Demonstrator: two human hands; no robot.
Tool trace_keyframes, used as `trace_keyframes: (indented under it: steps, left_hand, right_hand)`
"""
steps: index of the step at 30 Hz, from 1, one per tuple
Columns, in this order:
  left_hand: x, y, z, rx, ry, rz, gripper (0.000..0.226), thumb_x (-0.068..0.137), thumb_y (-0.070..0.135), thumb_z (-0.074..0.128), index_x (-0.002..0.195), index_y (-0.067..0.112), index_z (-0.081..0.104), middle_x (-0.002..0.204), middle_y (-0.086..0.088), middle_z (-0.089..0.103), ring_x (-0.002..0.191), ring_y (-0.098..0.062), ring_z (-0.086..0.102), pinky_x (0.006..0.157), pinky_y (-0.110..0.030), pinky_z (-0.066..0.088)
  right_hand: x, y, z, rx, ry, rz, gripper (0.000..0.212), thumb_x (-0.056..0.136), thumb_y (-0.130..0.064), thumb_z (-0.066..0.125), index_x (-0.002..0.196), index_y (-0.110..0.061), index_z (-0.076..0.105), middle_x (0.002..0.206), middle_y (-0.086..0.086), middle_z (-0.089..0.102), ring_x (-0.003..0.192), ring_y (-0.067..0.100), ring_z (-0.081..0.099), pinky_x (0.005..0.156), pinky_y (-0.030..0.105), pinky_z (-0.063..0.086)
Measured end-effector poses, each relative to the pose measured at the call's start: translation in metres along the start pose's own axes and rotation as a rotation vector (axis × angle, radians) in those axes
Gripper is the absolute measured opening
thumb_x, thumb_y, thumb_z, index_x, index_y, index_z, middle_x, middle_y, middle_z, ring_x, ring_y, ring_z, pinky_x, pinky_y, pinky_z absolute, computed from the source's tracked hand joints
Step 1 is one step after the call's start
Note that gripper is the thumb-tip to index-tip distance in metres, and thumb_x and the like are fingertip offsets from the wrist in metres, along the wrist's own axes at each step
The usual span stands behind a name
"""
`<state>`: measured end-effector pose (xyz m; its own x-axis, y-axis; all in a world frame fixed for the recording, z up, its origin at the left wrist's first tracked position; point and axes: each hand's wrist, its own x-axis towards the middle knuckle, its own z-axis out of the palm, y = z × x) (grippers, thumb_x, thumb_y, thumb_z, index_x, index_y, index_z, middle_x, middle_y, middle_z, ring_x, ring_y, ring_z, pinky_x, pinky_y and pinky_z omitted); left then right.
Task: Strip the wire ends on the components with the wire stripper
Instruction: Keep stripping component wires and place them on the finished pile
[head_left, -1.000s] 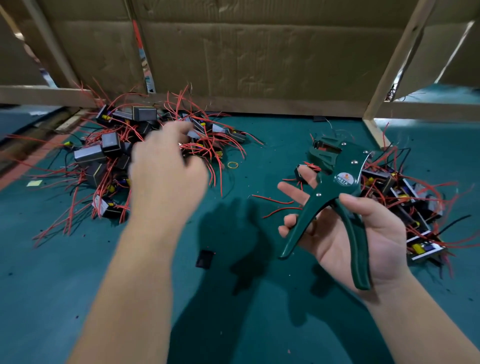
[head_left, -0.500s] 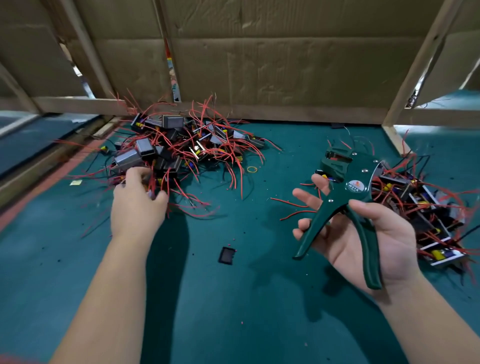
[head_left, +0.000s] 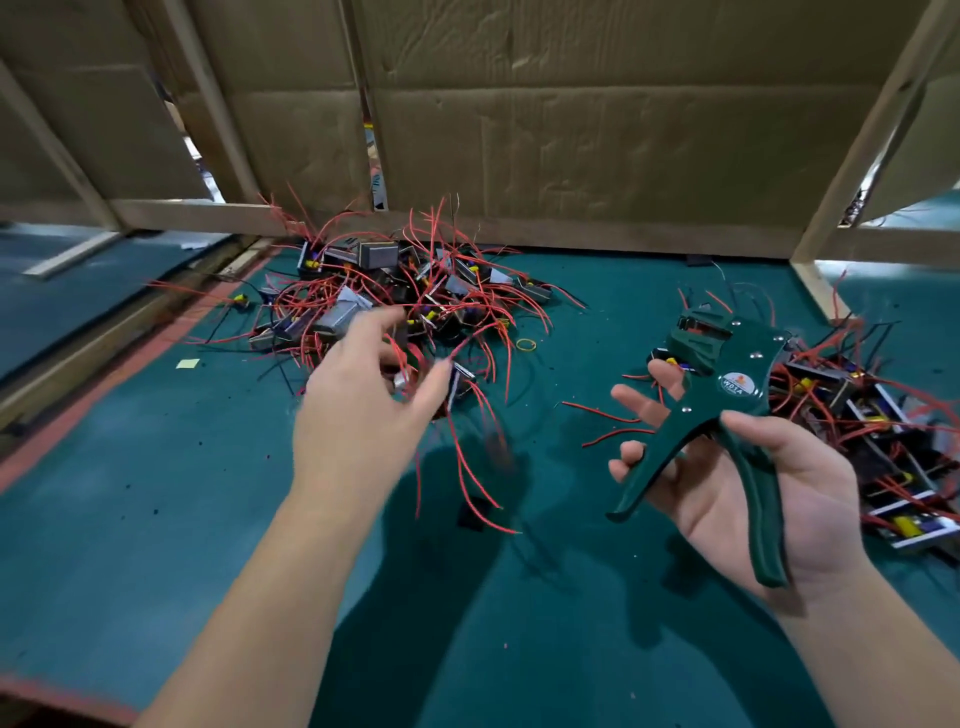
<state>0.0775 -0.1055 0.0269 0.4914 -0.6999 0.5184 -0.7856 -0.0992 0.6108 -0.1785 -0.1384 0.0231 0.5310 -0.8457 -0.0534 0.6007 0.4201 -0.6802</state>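
Head view: left hand (head_left: 363, 410) lifted over the near edge of the big tangled pile (head_left: 405, 301) at the back left of the green desk (head_left: 156, 545), fingers curled round a small component (head_left: 402, 382), mostly hidden and motion-blurred, with red wires (head_left: 467, 467) trailing down and toward the viewer. Exact grip on the part hard to tell through the blur.

Right hand (head_left: 748, 488) palm-up at right, loosely cradling the dark green wire stripper (head_left: 727, 384): thumb laid over one handle, fingers spread wide under the other, handles splayed apart, nothing squeezed. Long axis of the tool running from the near right to the far left-centre, head pointing away from the viewer and slightly up, handle ends pointing back toward the wrist. Nothing visible between the blades.

Second, smaller heap (head_left: 857, 415) at far right, just behind the stripper, probably the finished ones, though bared ends too small to confirm. Judging by the sizes, well under half done: larger heap at left untouched, next piece just fetched, wire not yet fed into the tool.
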Motion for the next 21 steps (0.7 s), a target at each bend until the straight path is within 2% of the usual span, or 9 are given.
trace_keyframes:
  steps: [2, 4, 6, 8, 10, 13, 15, 18, 21]
  left_hand:
    - [0.015, 0.002, -0.007, 0.188, 0.109, -0.012, 0.050, 0.080, 0.067, 0.047, 0.121, 0.040, 0.042, 0.085, 0.013, 0.063, 0.080, -0.019, 0.057, 0.065, -0.032, 0.038]
    - [0.040, -0.002, -0.009, 0.286, 0.199, -0.004, 0.054, 0.080, 0.064, 0.041, 0.124, 0.034, 0.044, 0.096, 0.004, 0.066, 0.094, -0.030, 0.057, 0.073, -0.038, 0.038]
    - [0.066, -0.007, -0.002, 0.380, 0.179, -0.013, 0.058, 0.078, 0.059, 0.047, 0.126, 0.028, 0.047, 0.114, -0.009, 0.059, 0.107, -0.037, 0.051, 0.086, -0.046, 0.038]
    - [0.086, -0.014, 0.012, 0.478, 0.015, -0.087, 0.068, 0.075, 0.064, 0.052, 0.133, 0.029, 0.043, 0.132, -0.015, 0.047, 0.120, -0.041, 0.041, 0.096, -0.052, 0.034]
    - [0.098, -0.025, 0.026, 0.534, -0.210, -0.169, 0.084, 0.073, 0.073, 0.055, 0.143, 0.036, 0.029, 0.148, -0.016, 0.030, 0.132, -0.043, 0.030, 0.103, -0.059, 0.028]
    - [0.110, -0.040, 0.038, 0.436, -0.379, -0.290, 0.100, 0.066, 0.080, 0.058, 0.147, 0.047, 0.009, 0.153, -0.013, 0.025, 0.135, -0.043, 0.028, 0.103, -0.060, 0.033]
    - [0.113, -0.043, 0.042, 0.365, -0.369, -0.322, 0.092, 0.067, 0.072, 0.064, 0.144, 0.047, 0.021, 0.147, -0.014, 0.033, 0.130, -0.044, 0.034, 0.099, -0.057, 0.039]
    - [0.107, -0.042, 0.046, 0.354, -0.324, -0.256, 0.039, 0.072, 0.043, 0.069, 0.109, 0.033, 0.062, 0.129, -0.013, 0.045, 0.114, -0.041, 0.047, 0.094, -0.048, 0.046]
    - [0.096, -0.042, 0.042, 0.295, -0.243, -0.157, 0.018, 0.074, 0.025, 0.072, 0.092, 0.024, 0.071, 0.117, -0.010, 0.055, 0.106, -0.031, 0.054, 0.091, -0.037, 0.045]
  right_hand:
    - [0.000, 0.000, -0.001, -0.005, 0.000, 0.001, 0.071, 0.066, -0.024, 0.055, 0.135, -0.008, 0.050, 0.129, 0.023, 0.058, 0.071, 0.031, 0.066, 0.070, 0.044, 0.057]
    - [0.001, 0.000, 0.000, 0.000, 0.001, 0.003, 0.077, 0.060, -0.025, 0.060, 0.135, -0.008, 0.051, 0.128, 0.023, 0.058, 0.071, 0.031, 0.066, 0.070, 0.044, 0.057]
    - [0.000, 0.000, 0.000, 0.002, 0.007, 0.007, 0.081, 0.056, -0.025, 0.064, 0.135, -0.008, 0.051, 0.128, 0.023, 0.058, 0.071, 0.032, 0.066, 0.070, 0.044, 0.058]
    - [0.001, 0.000, 0.001, 0.006, 0.012, 0.008, 0.084, 0.054, -0.025, 0.067, 0.134, -0.008, 0.052, 0.128, 0.024, 0.058, 0.072, 0.033, 0.066, 0.071, 0.044, 0.058]
    - [0.001, 0.001, 0.002, 0.015, 0.013, 0.010, 0.083, 0.053, -0.024, 0.068, 0.133, -0.008, 0.052, 0.128, 0.024, 0.058, 0.072, 0.033, 0.066, 0.070, 0.044, 0.058]
    - [0.000, 0.001, 0.003, 0.019, 0.015, 0.027, 0.081, 0.056, -0.023, 0.065, 0.134, -0.008, 0.052, 0.127, 0.025, 0.058, 0.072, 0.033, 0.066, 0.070, 0.044, 0.057]
    - [0.001, 0.002, 0.002, 0.026, 0.005, 0.033, 0.087, 0.052, -0.023, 0.076, 0.134, -0.007, 0.052, 0.126, 0.025, 0.058, 0.073, 0.034, 0.066, 0.072, 0.045, 0.057]
    - [0.001, 0.003, 0.002, 0.025, 0.004, 0.049, 0.092, 0.049, -0.023, 0.079, 0.134, -0.007, 0.051, 0.127, 0.026, 0.058, 0.074, 0.035, 0.066, 0.072, 0.046, 0.057]
    - [0.001, 0.005, 0.003, 0.042, -0.007, 0.071, 0.096, 0.045, -0.022, 0.083, 0.134, -0.008, 0.051, 0.128, 0.026, 0.056, 0.073, 0.036, 0.066, 0.072, 0.046, 0.057]
